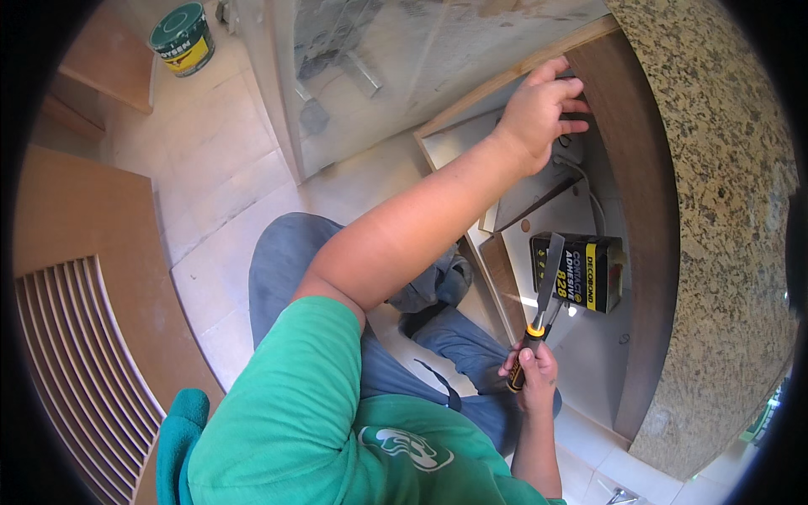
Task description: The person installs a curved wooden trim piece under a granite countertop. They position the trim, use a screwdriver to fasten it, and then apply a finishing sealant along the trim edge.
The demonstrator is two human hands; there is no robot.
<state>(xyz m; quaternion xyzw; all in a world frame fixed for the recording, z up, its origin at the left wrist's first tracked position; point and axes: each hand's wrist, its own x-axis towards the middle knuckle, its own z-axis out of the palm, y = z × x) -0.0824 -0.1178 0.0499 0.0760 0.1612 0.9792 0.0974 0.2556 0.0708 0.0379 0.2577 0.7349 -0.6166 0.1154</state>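
My left hand (543,109) reaches far out to the cabinet's dark wooden edge strip (652,168). Its fingers are bent but spread apart, with nothing visible in them; I cannot tell whether the fingertips press on the wood. Closer to me, my right hand (532,374) grips a chisel (550,273) by its black and yellow handle. The flat metal blade points away from me, in front of a black and yellow adhesive tin (589,271) inside the open cabinet. A second thin dark piece shows beside the chisel, too small to make out.
A speckled stone countertop (732,194) runs along the right. Inside the cabinet are a dark wood strip (539,204) and a pale cable (599,210). A dusty panel (379,76) stands at the far side. A slatted door (109,210) and a green-lidded bucket (183,38) are at left.
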